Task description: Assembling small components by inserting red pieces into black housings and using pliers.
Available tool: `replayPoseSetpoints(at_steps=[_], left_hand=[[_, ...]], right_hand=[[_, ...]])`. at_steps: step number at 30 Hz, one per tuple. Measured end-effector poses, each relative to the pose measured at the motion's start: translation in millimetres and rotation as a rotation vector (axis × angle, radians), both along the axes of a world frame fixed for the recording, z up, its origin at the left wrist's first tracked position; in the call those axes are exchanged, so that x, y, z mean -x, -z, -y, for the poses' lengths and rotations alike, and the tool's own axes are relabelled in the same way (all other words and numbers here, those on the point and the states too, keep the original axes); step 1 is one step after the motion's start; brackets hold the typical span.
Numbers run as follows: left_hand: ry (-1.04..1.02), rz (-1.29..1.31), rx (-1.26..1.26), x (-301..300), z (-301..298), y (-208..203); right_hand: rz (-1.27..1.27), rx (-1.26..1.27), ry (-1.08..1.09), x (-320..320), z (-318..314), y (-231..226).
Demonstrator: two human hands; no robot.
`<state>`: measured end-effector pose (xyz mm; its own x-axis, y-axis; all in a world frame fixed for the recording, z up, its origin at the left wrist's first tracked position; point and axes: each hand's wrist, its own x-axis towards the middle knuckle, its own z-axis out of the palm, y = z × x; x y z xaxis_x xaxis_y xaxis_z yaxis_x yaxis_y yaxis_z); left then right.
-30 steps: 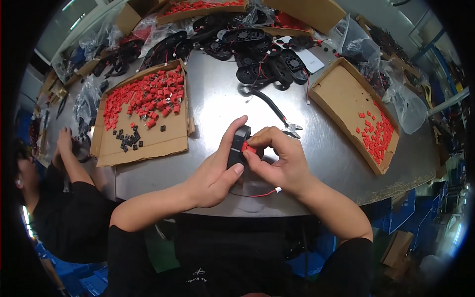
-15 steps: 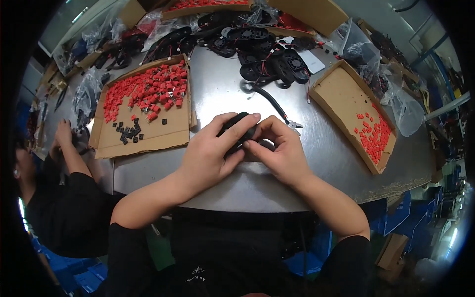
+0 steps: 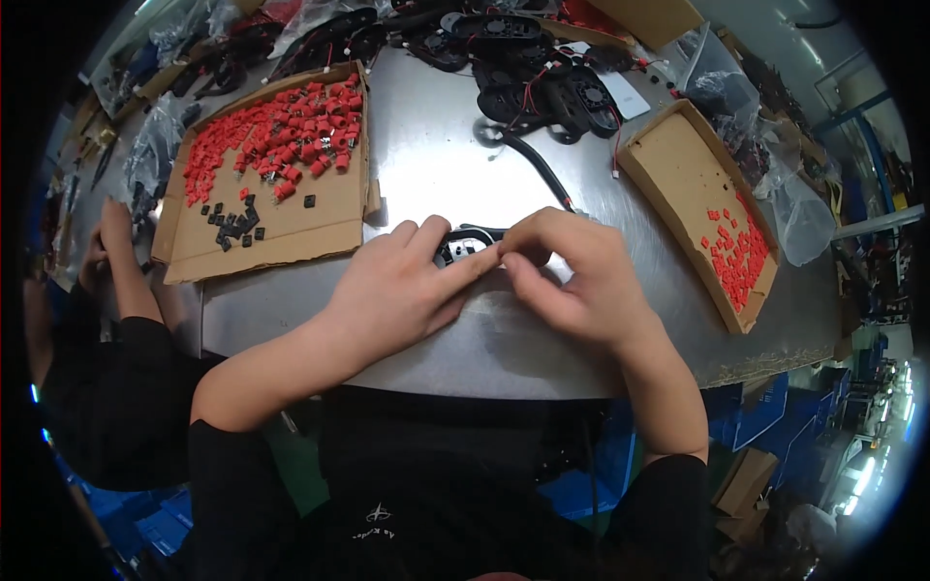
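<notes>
A small black plastic housing (image 3: 469,234) with a pale inner side lies under the fingers of my left hand (image 3: 392,281), low over the metal table. Part of it is hidden by those fingers. My right hand (image 3: 581,276) pinches thumb and forefinger together at the housing's right end, touching my left fingertip. What sits in that pinch is too small to make out. Just beyond the right hand lies a black-handled tool (image 3: 538,167), its tip hidden behind the knuckles.
At left stands a cardboard tray (image 3: 310,232) with red and black switch-like parts. Another cardboard tray (image 3: 668,145) with small red pieces is at right. Black housings with wires (image 3: 542,97) pile up at the back. A co-worker's hand (image 3: 114,228) is at far left.
The black housing has been turned, so its pale inner side shows. My right hand has shifted slightly right, now covering the tool's tip. The whole view has tilted a little.
</notes>
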<state>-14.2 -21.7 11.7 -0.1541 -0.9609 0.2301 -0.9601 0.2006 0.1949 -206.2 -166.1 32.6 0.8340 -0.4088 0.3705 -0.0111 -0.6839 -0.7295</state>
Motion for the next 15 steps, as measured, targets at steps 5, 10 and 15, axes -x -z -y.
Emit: replayPoseSetpoints(at_steps=[5, 10, 15], left_hand=[[0.057, -0.027, 0.068, -4, 0, 0], [0.003, -0.178, 0.027, 0, -1, -10], [0.032, -0.326, -0.004, -10, -2, -13]], right_hand=[[-0.111, 0.165, -0.080, 3, 0, -2], [-0.192, 0.221, -0.110, 6, 1, 4], [-0.179, 0.174, -0.186, 2, -4, 16]])
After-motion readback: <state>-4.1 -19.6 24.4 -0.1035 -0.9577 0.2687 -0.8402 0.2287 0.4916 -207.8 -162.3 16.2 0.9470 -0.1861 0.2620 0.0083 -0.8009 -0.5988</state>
